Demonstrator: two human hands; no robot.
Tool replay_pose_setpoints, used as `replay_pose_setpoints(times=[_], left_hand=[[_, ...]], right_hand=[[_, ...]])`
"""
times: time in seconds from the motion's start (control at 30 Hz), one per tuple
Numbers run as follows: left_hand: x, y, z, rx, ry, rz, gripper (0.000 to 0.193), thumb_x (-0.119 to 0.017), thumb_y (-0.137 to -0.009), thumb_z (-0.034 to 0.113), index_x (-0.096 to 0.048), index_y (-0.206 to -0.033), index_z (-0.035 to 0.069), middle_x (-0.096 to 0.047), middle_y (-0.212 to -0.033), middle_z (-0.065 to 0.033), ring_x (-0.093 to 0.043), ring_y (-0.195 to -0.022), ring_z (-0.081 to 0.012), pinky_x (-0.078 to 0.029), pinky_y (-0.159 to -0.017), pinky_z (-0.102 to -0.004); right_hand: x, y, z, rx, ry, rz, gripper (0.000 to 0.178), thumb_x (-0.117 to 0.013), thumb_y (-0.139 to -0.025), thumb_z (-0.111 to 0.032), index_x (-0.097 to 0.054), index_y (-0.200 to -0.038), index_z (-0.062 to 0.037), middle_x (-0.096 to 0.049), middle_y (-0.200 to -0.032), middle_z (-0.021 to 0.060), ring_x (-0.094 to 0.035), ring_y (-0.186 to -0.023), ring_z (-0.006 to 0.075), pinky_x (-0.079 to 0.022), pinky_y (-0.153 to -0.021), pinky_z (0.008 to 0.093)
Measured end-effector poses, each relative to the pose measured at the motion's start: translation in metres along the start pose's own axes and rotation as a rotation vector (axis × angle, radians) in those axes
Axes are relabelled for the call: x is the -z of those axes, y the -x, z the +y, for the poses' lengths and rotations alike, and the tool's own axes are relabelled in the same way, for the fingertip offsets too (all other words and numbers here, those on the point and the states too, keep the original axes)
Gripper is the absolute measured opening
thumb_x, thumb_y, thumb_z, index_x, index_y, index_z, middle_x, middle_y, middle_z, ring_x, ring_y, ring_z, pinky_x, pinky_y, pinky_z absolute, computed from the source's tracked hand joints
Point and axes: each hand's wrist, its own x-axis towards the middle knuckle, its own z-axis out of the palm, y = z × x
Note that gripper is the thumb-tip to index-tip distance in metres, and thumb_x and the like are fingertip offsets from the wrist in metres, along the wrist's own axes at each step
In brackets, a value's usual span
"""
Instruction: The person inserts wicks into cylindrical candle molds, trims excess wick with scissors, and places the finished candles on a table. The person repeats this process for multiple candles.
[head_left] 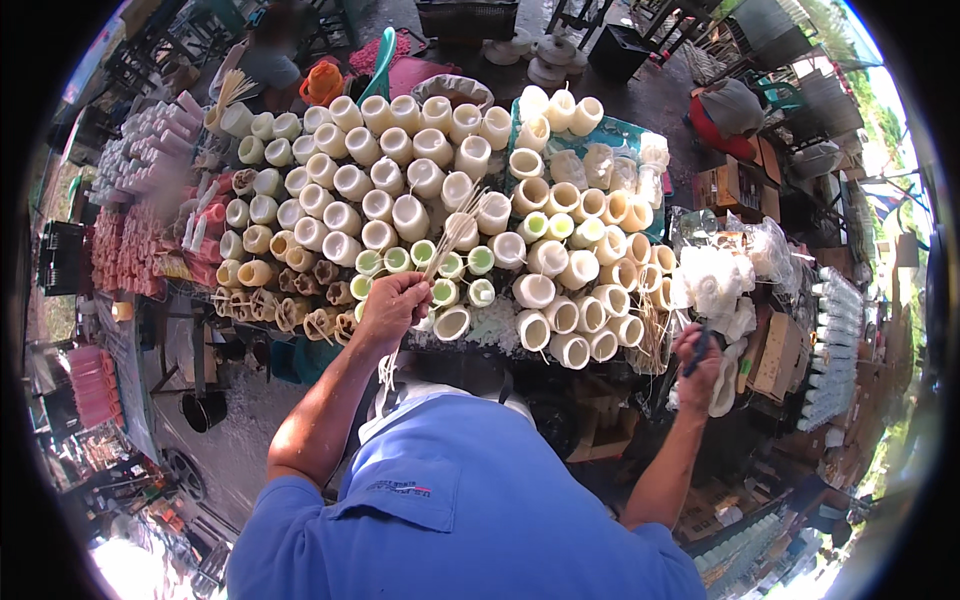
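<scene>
My left hand (393, 308) is closed around a bundle of thin, pale candle wicks (460, 228), which fan out above the fist and hang below it. It is over the near edge of a table crowded with cup-shaped wax candles (409, 217), many with a wick sticking out. Close to this hand stand small candles with green insides (424, 252). Brown candles with scalloped rims (325, 322) are to its left. My right hand (700, 370), off the table's right end, grips a slim dark tool (697, 350) whose exact kind I cannot make out.
A teal tray (622, 137) at the back right carries more candles. Clear plastic bags (765, 245) and white wax pieces (712, 278) lie at the right, near cardboard boxes (775, 357). Pink candles (125, 240) are stacked far left. Two people (728, 108) are beyond the table.
</scene>
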Motion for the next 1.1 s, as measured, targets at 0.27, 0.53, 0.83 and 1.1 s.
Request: replay_pose_setpoints(times=[0.27,0.53,0.83,1.1], left_hand=[[-0.006,-0.011,0.024,0.007,0.108,-0.226,0.022,-0.068,-0.103,0.012,-0.070,-0.119,-0.003,-0.067,-0.087,-0.0011,-0.059,-0.070,-0.0083,-0.044,-0.061,-0.0234],[-0.046,-0.021,0.004,-0.088,0.103,-0.159,0.019,-0.076,-0.097,0.005,-0.073,-0.113,-0.005,-0.073,-0.087,-0.0061,-0.066,-0.069,-0.0116,-0.047,-0.057,-0.0243],[-0.091,-0.036,-0.014,-0.015,-0.027,-0.239,0.015,-0.077,-0.096,0.006,-0.076,-0.108,-0.002,-0.074,-0.085,-0.0046,-0.065,-0.067,-0.0107,-0.050,-0.058,-0.0238],[-0.238,-0.046,-0.060,0.093,-0.311,-0.565,0.015,-0.075,-0.096,0.006,-0.076,-0.105,-0.006,-0.072,-0.083,-0.0059,-0.064,-0.066,-0.0109,-0.046,-0.056,-0.0240]], right_hand=[[-0.222,0.081,0.056,-0.590,-0.177,-0.490,0.057,-0.096,-0.074,-0.039,-0.066,-0.108,-0.0061,-0.058,-0.092,-0.0038,-0.056,-0.081,0.0062,-0.045,-0.073,0.0227],[-0.287,0.072,0.090,-0.545,-0.349,-0.443,0.062,-0.092,-0.077,-0.056,-0.063,-0.104,-0.0085,-0.057,-0.088,-0.0048,-0.051,-0.077,0.0053,-0.039,-0.066,0.0221],[-0.267,0.080,0.089,-0.541,-0.143,-0.277,0.058,-0.094,-0.075,-0.053,-0.061,-0.095,-0.0099,-0.054,-0.084,-0.0039,-0.050,-0.076,0.0080,-0.040,-0.064,0.0253],[-0.173,0.131,0.089,-0.518,-0.326,0.195,0.044,-0.093,-0.079,-0.040,-0.062,-0.091,-0.0119,-0.055,-0.080,-0.0051,-0.051,-0.069,0.0065,-0.041,-0.060,0.0247]])
